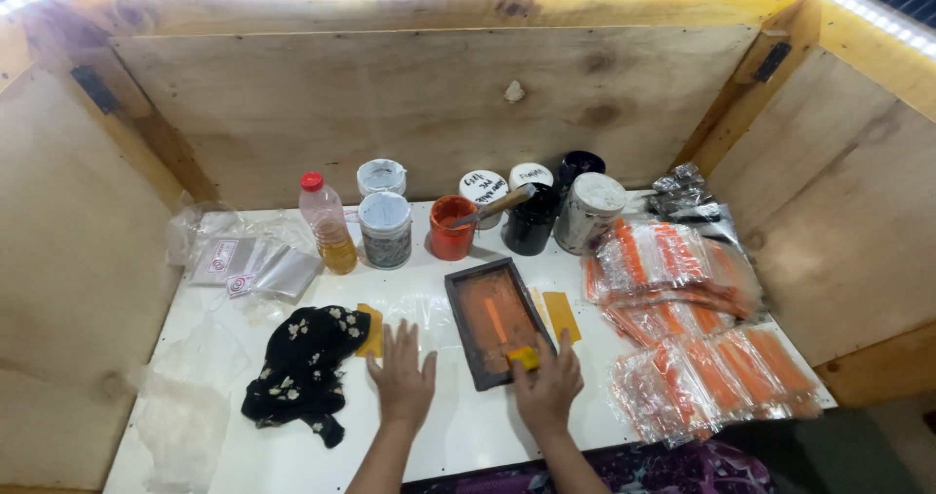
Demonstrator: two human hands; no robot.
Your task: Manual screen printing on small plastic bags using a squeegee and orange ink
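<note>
A small dark-framed printing screen smeared with orange ink lies on the white table, over a clear sheet. My right hand grips a small yellow squeegee at the screen's near edge. My left hand lies flat on the table with fingers spread, just left of the screen and beside a yellow card. Another yellow card peeks out at the screen's right side.
A black flowered cloth lies at the left. At the back stand an oil bottle, an orange ink cup with a stick, and several jars. Stacks of orange-printed clear bags fill the right; clear packets lie at back left. Wooden walls enclose the table.
</note>
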